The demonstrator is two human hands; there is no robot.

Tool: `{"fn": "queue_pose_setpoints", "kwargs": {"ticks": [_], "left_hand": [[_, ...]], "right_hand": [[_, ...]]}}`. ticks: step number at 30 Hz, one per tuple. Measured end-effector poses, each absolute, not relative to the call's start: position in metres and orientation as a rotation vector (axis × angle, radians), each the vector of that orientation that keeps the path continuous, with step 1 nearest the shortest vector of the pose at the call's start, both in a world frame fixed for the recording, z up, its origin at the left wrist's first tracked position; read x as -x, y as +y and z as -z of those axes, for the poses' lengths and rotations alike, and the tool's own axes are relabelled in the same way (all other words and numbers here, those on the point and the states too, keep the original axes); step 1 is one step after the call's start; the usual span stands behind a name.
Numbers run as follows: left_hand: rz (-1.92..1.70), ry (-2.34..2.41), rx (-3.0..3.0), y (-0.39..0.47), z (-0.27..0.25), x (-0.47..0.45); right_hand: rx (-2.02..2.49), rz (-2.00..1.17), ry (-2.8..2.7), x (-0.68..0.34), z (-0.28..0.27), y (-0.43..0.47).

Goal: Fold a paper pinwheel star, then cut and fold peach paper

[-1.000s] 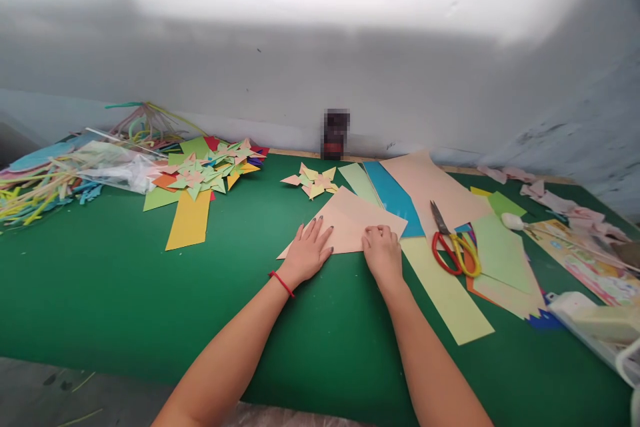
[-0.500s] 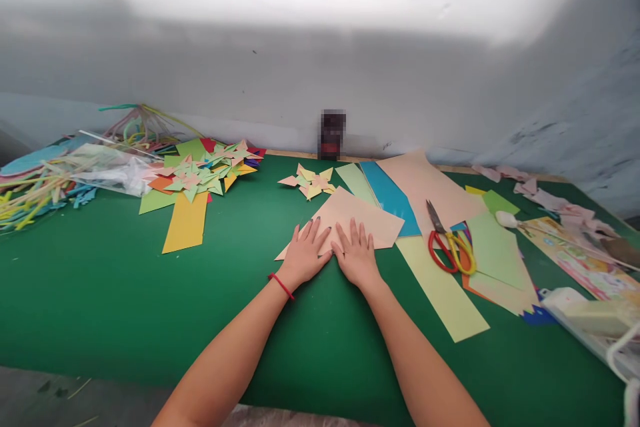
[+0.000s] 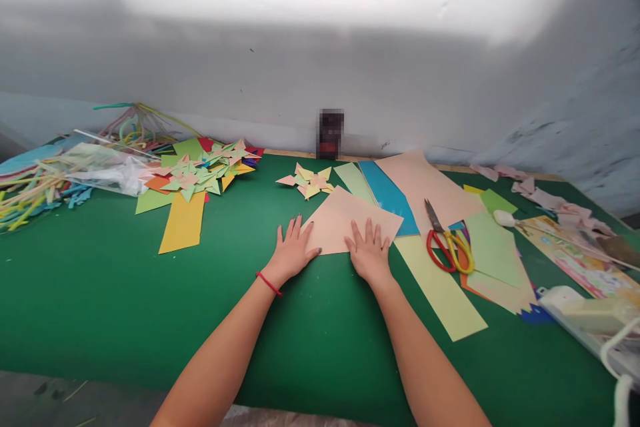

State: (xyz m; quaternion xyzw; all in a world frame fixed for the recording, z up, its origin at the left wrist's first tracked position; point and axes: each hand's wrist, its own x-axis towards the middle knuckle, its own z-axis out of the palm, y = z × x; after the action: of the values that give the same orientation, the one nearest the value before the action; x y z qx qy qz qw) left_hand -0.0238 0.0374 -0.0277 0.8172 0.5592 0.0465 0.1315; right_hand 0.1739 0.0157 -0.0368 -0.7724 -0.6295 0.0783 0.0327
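A folded sheet of pale pink paper point(image 3: 340, 220) lies on the green tabletop, its long straight edge toward me. On its left end my left hand point(image 3: 289, 252) rests flat with fingers spread, a red cord round the wrist. My right hand point(image 3: 370, 255) presses flat near the right end of the same edge, fingers apart. Just beyond the sheet sits a folded paper star point(image 3: 313, 180) in pink, green and yellow. Scissors point(image 3: 445, 243) with one red and one yellow handle lie to the right of my right hand.
Coloured paper sheets point(image 3: 413, 183) and a pale yellow strip point(image 3: 443, 293) lie on the right. On the left are a pile of folded paper stars point(image 3: 200, 173), a yellow strip point(image 3: 181, 223) and bundled pipe cleaners point(image 3: 35, 190). A plastic box point(image 3: 583, 313) stands at the right edge.
My hands have slid apart along the near edge of the pink paper, the left hand to the left and the right hand to the right. The paper stays in place.
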Motion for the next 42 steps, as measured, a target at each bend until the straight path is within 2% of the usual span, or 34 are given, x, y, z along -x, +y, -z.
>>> {"fn": "queue_pose_setpoints", "kwargs": {"ticks": [5,10,14,25,42], "left_hand": [[-0.200,1.658,-2.345,0.037,0.025,0.023],[-0.428,1.945,-2.188,0.039,0.014,0.028],[-0.444,2.037,-2.095,0.041,0.009,0.033],[-0.540,1.864,-1.847,0.047,0.006,0.039],[-0.564,1.667,-1.845,0.057,0.013,0.048]], "right_hand": [[2.390,-0.271,-1.936,-0.172,0.034,0.016],[2.444,-0.322,-1.921,-0.170,0.032,0.016],[2.498,-0.328,-1.892,-0.168,0.031,0.015],[2.511,-0.290,-1.878,-0.168,0.034,0.016],[2.441,-0.302,-1.852,-0.169,0.031,0.014]]}}
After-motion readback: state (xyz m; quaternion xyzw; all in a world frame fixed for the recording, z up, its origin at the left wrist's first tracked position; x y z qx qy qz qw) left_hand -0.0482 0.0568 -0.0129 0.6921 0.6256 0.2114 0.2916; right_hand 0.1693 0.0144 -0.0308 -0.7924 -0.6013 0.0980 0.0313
